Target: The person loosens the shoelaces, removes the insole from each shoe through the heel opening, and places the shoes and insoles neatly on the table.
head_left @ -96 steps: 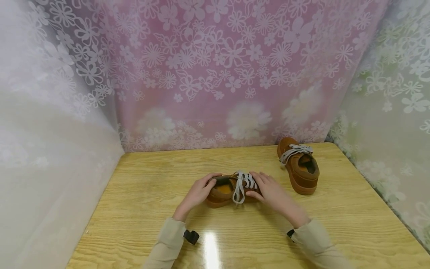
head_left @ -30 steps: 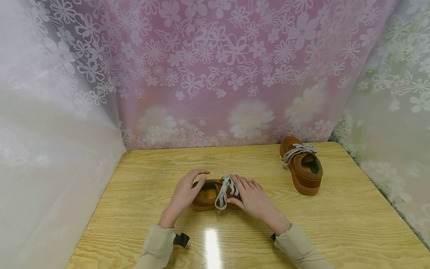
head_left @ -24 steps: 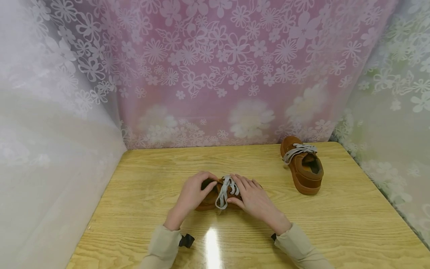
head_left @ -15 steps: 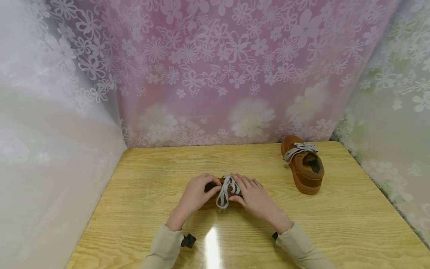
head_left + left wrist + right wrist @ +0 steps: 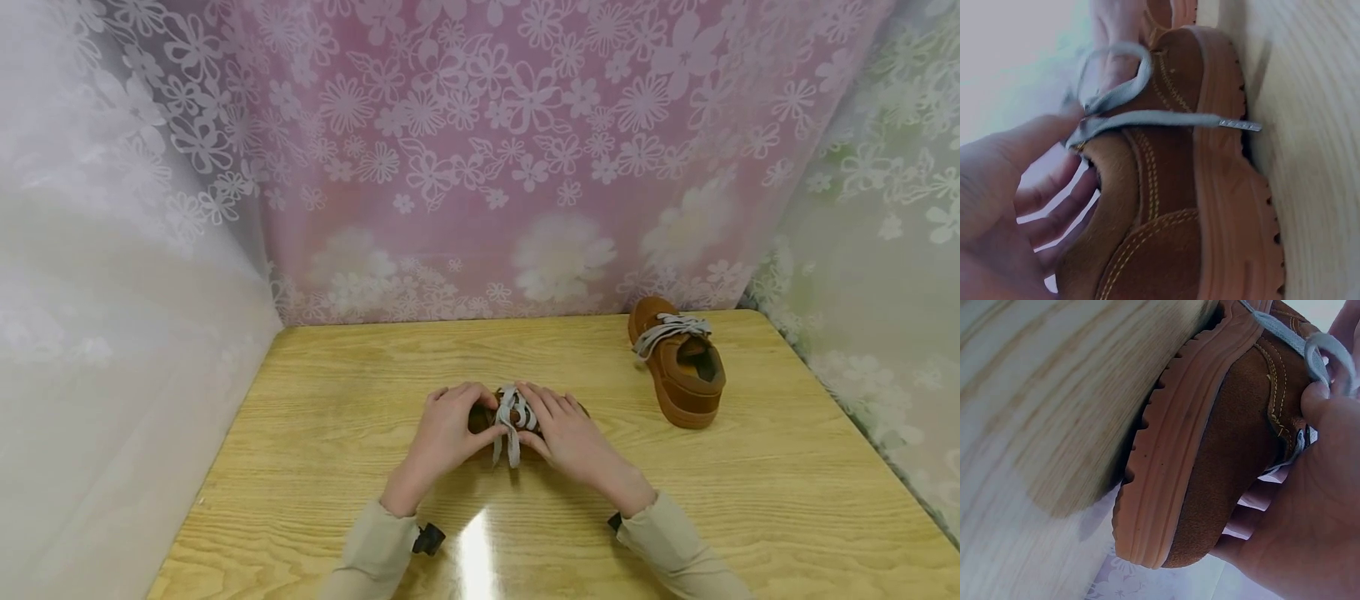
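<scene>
1. Floral cloth point(image 5: 450, 125) in pink and purple hung behind the wood-grained surface point(image 5: 337, 400). Paler floral panels flanked it: a left panel point(image 5: 135, 333) and a right panel point(image 5: 885, 250).
2. Near shoe point(image 5: 1175, 169): brown, with yellow stitching and a thick ridged sole. It stood upright, sole down, at the middle of the surface between the two hands. Its toe pointed right and its heel left.
3. Lace point(image 5: 1166, 117): grey, crossed over the instep of the near shoe. One loop stood out beside the knot, and one tipped end hung down the side facing the person.
4. Left hand point(image 5: 446, 433): its grip was partly closed over the collar. The thumb tip met the lace at the knot; the other fingers curved along the far side. Whether the lace was pinched could not be told.
5. Right hand point(image 5: 566, 442): its grip was closed round the front of the near shoe, fingers over the upper, thumb tip at the base of the loop.
6. Far shoe point(image 5: 671, 375): matching brown, with grey laces. It sat near the back right corner, well apart from both hands, toe toward the cloth.
7. Beige sleeves point(image 5: 375, 550) covered both forearms. A black device point(image 5: 429, 540) showed at the left wrist.
</scene>
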Demonstrator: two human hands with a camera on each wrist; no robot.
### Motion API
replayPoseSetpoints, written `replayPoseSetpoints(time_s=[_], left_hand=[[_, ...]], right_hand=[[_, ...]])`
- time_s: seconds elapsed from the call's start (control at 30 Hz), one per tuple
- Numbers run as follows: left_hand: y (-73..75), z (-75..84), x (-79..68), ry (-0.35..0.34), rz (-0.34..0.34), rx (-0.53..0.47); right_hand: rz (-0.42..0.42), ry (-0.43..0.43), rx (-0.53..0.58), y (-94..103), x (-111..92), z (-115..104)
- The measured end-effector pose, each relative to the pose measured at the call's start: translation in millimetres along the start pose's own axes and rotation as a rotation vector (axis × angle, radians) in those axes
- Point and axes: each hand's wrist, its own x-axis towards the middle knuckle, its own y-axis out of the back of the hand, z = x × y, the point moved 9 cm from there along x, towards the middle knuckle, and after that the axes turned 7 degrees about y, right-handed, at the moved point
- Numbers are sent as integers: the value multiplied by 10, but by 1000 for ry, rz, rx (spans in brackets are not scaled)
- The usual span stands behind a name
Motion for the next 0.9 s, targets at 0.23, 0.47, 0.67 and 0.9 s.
replayPoseSetpoints(time_s=[0.23,0.47,0.67,0.9], left_hand=[[27,26,-19,-18,16,9],[97,16,6,-16,53,-24],[149,-24,19,-5,89,-32],[280,-114,28,44,98,-88]], right_hand=[[0,-15,25,-16,3,21],[9,-7,4,-12,2,14],[6,-6,-1,-8,-1,4],[9,-7,-5,-4,2,3]])
